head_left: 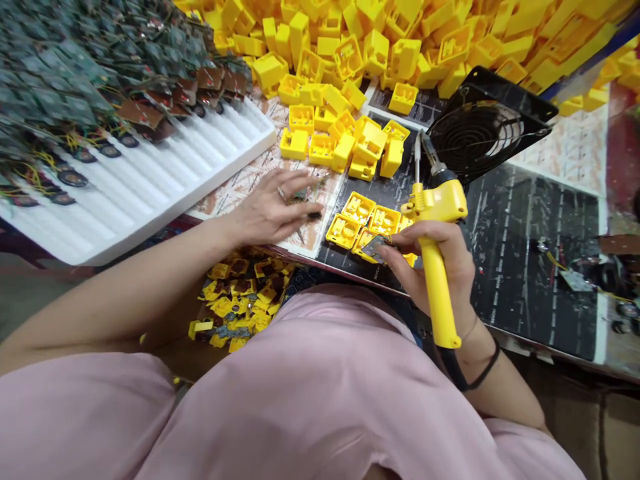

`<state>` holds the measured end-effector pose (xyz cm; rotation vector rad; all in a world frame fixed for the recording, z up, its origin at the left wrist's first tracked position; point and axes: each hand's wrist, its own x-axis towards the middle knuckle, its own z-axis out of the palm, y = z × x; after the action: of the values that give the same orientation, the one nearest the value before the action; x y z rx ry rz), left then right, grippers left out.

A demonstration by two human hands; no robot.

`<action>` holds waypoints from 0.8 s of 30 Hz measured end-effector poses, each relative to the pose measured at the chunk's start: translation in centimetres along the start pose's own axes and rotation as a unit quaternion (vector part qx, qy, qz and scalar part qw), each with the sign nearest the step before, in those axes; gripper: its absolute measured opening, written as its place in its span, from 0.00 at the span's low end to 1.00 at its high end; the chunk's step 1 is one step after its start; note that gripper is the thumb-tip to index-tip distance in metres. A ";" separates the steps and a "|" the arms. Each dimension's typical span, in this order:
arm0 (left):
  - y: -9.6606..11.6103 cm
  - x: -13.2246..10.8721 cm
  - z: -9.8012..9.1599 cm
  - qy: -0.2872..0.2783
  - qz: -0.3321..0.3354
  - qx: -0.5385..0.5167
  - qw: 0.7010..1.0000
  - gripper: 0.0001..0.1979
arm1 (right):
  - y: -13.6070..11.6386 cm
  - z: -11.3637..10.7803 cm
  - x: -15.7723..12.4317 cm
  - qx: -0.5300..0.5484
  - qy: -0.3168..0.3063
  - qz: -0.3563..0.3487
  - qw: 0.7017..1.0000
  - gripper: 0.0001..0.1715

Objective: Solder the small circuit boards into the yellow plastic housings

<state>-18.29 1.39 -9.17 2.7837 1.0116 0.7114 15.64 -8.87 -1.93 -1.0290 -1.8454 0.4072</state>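
Fingers of the right hand (447, 257) are wrapped round a yellow soldering gun (439, 287) and pinch a small board (373, 248) over yellow housings (344, 230) by the near edge of the desk (233, 187). Left hand (267, 210) has its fingers parted beside a small dark part (315, 215); whether they grip anything, I cannot tell. White tray (215, 160) and heaped housings (395, 53) limit room leftward and ahead; black fan (465, 133) sits near the gun's tip. Rightward, black sheet (530, 227) spans to wired parts (575, 280).
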 end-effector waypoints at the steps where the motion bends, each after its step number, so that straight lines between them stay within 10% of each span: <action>1: -1.4 0.3 0.6 -0.003 -0.023 0.007 1.000 0.14 | -0.1 0.0 0.0 -0.002 0.003 0.002 1.000 0.14; 5: -1.7 2.1 -0.3 0.044 -0.130 0.047 0.989 0.16 | -0.2 0.4 -0.1 0.003 0.017 0.005 1.000 0.15; 10: 8.1 2.5 -2.9 0.148 -0.091 -0.006 0.985 0.17 | -0.2 0.7 0.2 -0.002 0.029 0.015 0.999 0.15; 14: 13.2 3.5 -0.9 0.185 -0.083 -0.174 0.964 0.13 | -0.5 1.4 0.5 -0.034 0.019 -0.012 0.999 0.16; 22: 16.0 5.9 0.7 0.204 -0.299 -0.602 0.712 0.23 | 0.0 3.0 -0.1 -0.033 0.035 -0.091 0.995 0.23; 24: 15.1 5.4 -0.6 0.197 -0.315 -0.610 0.700 0.25 | 0.1 2.3 0.0 -0.034 0.031 -0.095 0.994 0.27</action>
<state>-6.09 -6.98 -2.79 1.0655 0.8981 1.2307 13.69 -8.43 -3.17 -0.8902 -1.8922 0.1983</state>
